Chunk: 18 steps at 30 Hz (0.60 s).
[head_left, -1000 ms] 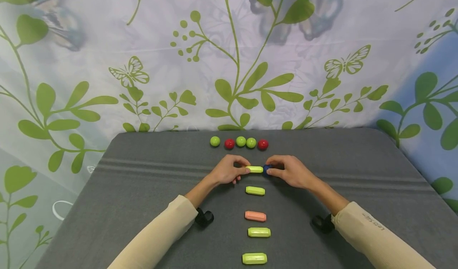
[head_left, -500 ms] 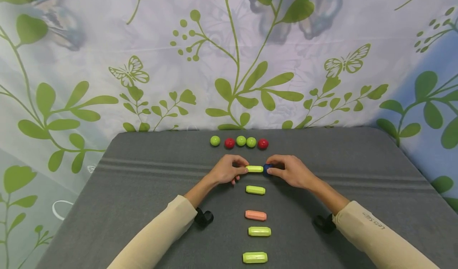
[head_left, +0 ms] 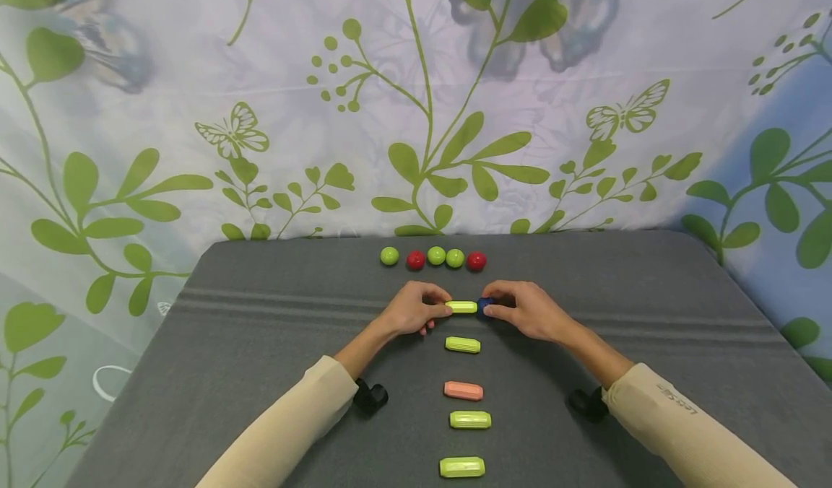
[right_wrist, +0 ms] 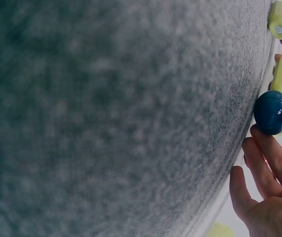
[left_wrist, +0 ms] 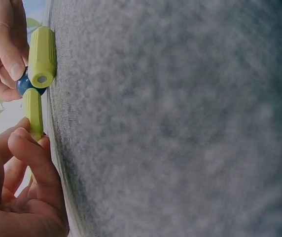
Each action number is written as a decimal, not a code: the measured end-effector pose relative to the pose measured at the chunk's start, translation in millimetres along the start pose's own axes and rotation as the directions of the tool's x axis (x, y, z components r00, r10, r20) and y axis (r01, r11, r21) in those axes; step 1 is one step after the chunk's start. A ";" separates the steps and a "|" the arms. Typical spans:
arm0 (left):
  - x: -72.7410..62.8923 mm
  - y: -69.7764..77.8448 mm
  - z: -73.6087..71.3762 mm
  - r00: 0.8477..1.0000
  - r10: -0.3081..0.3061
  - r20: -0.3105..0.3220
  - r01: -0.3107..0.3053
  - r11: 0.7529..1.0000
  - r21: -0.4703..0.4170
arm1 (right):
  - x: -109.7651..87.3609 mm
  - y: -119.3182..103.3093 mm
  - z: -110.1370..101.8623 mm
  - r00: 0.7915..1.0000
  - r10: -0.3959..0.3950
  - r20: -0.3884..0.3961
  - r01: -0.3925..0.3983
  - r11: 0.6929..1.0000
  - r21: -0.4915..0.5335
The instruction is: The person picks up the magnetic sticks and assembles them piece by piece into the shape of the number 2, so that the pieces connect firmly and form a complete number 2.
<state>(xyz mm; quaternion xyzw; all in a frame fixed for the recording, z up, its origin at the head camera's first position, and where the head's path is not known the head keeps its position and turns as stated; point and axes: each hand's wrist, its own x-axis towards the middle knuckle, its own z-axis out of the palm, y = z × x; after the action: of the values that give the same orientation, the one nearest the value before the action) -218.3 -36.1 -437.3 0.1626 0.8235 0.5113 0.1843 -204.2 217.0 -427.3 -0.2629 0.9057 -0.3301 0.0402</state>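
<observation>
My left hand [head_left: 411, 309] pinches the left end of a yellow-green ribbed rod [head_left: 463, 307] between thumb and fingers. My right hand [head_left: 528, 310] holds a dark blue ball [head_left: 484, 307] in its fingertips, right at the rod's other end. In the left wrist view the ball [left_wrist: 24, 85] meets the tip of the held rod [left_wrist: 33, 112]; a second yellow-green rod [left_wrist: 43, 54] overlaps the ball there. The right wrist view shows the shiny blue ball [right_wrist: 270, 112] against my fingertips, with the held rod [right_wrist: 281, 74] just beyond it.
Below the hands lie a yellow-green rod [head_left: 463, 344], an orange rod [head_left: 464, 390] and two more yellow-green rods, in a column. Along the back sit several green and red balls [head_left: 416, 260]. A grey cloth [head_left: 260, 372] covers the table; a leaf-patterned curtain [head_left: 292, 112] hangs behind.
</observation>
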 end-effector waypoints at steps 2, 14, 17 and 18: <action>-0.8 -0.2 -0.2 1.000 0.004 -0.002 -0.004 1.000 -0.001 | 0.2 -0.4 0.5 1.000 -0.002 -0.001 0.002 1.000 -0.003; -3.2 -0.7 -2.2 1.000 0.015 -0.006 -0.015 1.000 0.007 | -0.1 -1.0 1.7 1.000 0.002 0.000 -0.002 1.000 -0.023; -3.1 -1.6 -5.2 1.000 0.018 -0.017 -0.018 1.000 0.009 | 0.0 -1.2 1.4 1.000 -0.003 -0.001 0.003 1.000 -0.023; -3.3 -1.5 -6.6 1.000 0.018 -0.024 -0.018 1.000 0.004 | 0.0 -1.2 1.3 1.000 -0.005 -0.001 0.005 1.000 -0.023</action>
<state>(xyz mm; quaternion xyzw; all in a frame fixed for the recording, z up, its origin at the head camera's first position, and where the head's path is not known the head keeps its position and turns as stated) -218.6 -43.4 -435.5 0.1643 0.8252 0.5131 0.1696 -203.3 215.5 -427.5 -0.2652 0.9088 -0.3201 0.0358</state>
